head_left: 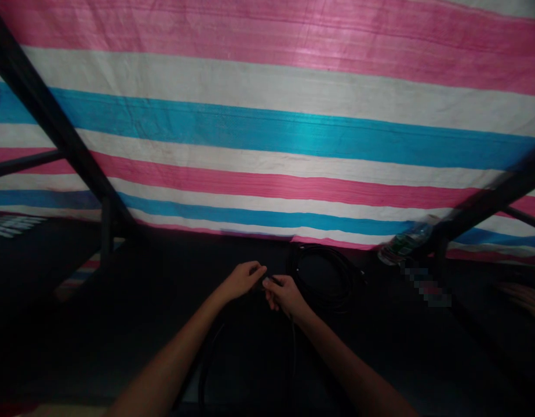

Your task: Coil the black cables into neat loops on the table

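Note:
Both my hands meet over the dark work surface, fingertips close together. My right hand point(285, 294) is closed in a pinch on a black cable point(294, 347), which hangs down past the wrist. My left hand point(245, 279) is also closed, thumb and index finger pressed together at the other side of a small dark piece of the cable. The cable's end is too dark to make out. Just right of my hands lies a coil of black cable point(350, 278) with a connector at its outer edge.
A clear plastic bottle point(400, 248) lies at the back right, with a pixelated item in front of it. Dark metal posts point(82, 168) slope on both sides. Striped sheeting point(267, 127) hangs behind. Another person's hand point(523, 296) rests at the far right. Several white strips point(15, 225) lie far left.

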`<state>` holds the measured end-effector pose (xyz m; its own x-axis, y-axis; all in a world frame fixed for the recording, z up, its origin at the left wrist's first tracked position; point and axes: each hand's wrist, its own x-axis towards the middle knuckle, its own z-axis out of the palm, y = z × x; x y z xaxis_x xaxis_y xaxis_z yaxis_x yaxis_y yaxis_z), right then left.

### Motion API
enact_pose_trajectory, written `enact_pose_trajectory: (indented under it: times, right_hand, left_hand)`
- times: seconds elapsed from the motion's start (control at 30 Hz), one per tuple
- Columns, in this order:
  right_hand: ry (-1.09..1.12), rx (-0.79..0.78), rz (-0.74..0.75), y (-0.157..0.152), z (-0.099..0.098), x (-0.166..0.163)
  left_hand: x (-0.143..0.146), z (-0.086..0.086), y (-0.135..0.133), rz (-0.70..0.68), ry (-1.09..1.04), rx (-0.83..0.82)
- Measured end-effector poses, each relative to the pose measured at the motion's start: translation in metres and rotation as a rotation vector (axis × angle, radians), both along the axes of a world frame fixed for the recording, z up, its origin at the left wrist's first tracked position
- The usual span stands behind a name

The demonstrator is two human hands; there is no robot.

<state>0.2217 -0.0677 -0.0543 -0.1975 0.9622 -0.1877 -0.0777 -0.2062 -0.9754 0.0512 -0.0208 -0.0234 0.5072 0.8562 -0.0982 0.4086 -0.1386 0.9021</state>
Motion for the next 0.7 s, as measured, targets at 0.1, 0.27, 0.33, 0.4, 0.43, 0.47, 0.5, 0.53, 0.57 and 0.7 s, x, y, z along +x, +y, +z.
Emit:
enact_pose_trajectory:
  times: [0.1, 0.27, 0.33, 0.4, 0.43, 0.47, 0.5, 0.53, 0.57, 0.7]
  right_hand:
    - [-0.003, 0.058, -0.183, 0.006, 0.001, 0.01]
    - [0.029, 0.121, -0.299, 0.01, 0.004, 0.021]
    - [0.009, 0.135, -0.275, 0.01, 0.003, 0.021]
    - [-0.03, 0.149, -0.199, 0.011, 0.0, 0.022]
    - [-0.057, 0.174, -0.164, 0.012, 0.0, 0.023]
    - [-0.089, 0.215, -0.144, 0.012, -0.001, 0.023]
    - [-0.131, 0.271, -0.143, 0.012, 0.0, 0.024]
    - [-0.185, 0.337, -0.145, 0.011, 0.002, 0.025]
    - [-0.245, 0.4, -0.133, 0.009, 0.004, 0.025]
    - [-0.47, 0.519, 0.159, -0.002, 0.013, 0.021]
  left_hand:
    - [-0.013, 0.005, 0.002, -0.234, -0.004, -0.302]
    - [-0.018, 0.008, 0.002, -0.219, -0.153, -0.446]
    - [-0.018, 0.007, 0.004, -0.178, -0.215, -0.499]
    - [-0.02, 0.005, 0.007, -0.121, -0.218, -0.499]
    - [-0.021, 0.004, 0.009, -0.097, -0.197, -0.477]
    - [-0.021, 0.003, 0.01, -0.086, -0.162, -0.448]
    - [-0.022, 0.002, 0.011, -0.092, -0.118, -0.414]
    - [-0.021, 0.001, 0.011, -0.114, -0.069, -0.38]
    - [-0.02, 0.0, 0.01, -0.15, -0.024, -0.35]
    - [-0.012, -0.002, 0.003, -0.249, 0.07, -0.218]
